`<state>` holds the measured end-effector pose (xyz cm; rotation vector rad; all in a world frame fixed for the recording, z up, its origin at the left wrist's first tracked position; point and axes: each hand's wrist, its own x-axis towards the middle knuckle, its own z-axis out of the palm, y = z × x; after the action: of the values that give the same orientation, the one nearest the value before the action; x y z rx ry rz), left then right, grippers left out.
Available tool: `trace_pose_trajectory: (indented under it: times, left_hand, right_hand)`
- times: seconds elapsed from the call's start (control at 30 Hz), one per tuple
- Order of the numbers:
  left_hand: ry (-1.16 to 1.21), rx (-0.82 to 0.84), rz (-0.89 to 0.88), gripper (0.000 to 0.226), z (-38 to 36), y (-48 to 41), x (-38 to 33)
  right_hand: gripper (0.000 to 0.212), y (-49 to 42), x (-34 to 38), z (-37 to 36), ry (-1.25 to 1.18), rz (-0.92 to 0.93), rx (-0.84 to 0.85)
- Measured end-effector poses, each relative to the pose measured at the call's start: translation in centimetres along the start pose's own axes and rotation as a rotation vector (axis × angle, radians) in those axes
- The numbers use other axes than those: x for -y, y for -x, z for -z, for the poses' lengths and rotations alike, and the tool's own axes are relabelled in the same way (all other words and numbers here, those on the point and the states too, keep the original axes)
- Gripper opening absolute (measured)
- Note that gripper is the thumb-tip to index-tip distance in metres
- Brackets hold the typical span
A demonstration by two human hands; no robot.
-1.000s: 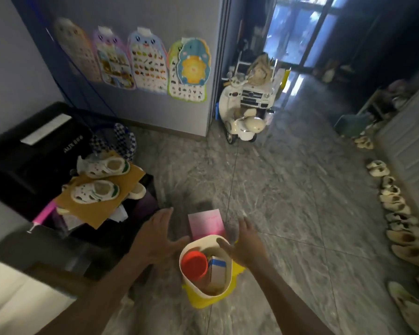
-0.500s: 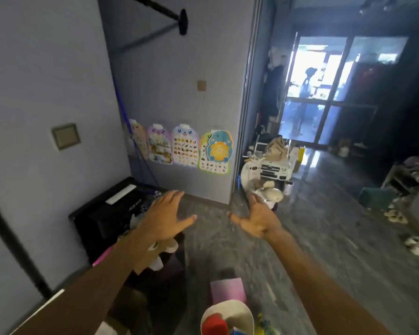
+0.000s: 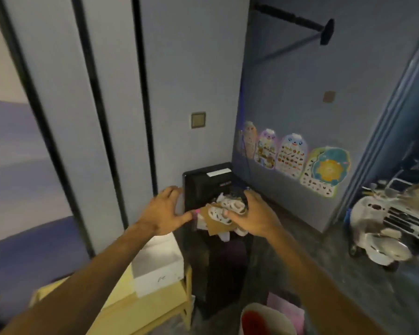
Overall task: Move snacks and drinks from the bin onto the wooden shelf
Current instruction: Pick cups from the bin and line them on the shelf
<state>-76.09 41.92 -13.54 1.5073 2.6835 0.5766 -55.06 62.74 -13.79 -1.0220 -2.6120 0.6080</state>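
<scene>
The white bin [image 3: 248, 313] sits on the floor at the bottom edge, with a red lid [image 3: 254, 322] showing inside it. The pale wooden shelf [image 3: 160, 301] stands at the lower left against the wall, carrying a white box [image 3: 157, 264]. My left hand [image 3: 165, 213] and my right hand [image 3: 257, 216] are both raised in front of me, well above the bin, fingers spread and holding nothing. The picture is blurred by head motion.
A black box [image 3: 203, 187] stands in the corner with a cardboard sheet [image 3: 218, 226] and white sandals [image 3: 224, 209] piled in front. A white toy car [image 3: 392, 228] is at the right. Colourful posters [image 3: 324, 170] hang on the wall. A pink box [image 3: 288, 308] lies behind the bin.
My view has swung up and to the left, from the bin to the wall and the shelf. Both hands rose away from the bin and stay empty.
</scene>
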Motion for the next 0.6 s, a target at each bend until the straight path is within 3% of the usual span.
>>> trace_pose_trajectory:
  times: [0.13,0.4,0.6]
  left_hand:
    - [-0.044,-0.068,0.166,0.096,3.4,8.5,5.1]
    - [-0.143,-0.214,0.476,0.108,12.0,29.0,17.2]
    - [-0.204,-0.293,0.736,0.103,16.7,47.3,25.0]
  right_hand:
    - [0.111,2.7,7.7,-2.6,0.028,0.154,0.105]
    - [0.113,8.4,25.8,-10.7,0.021,0.490,0.235]
    - [0.113,17.1,41.0,-19.0,-0.040,0.718,0.334]
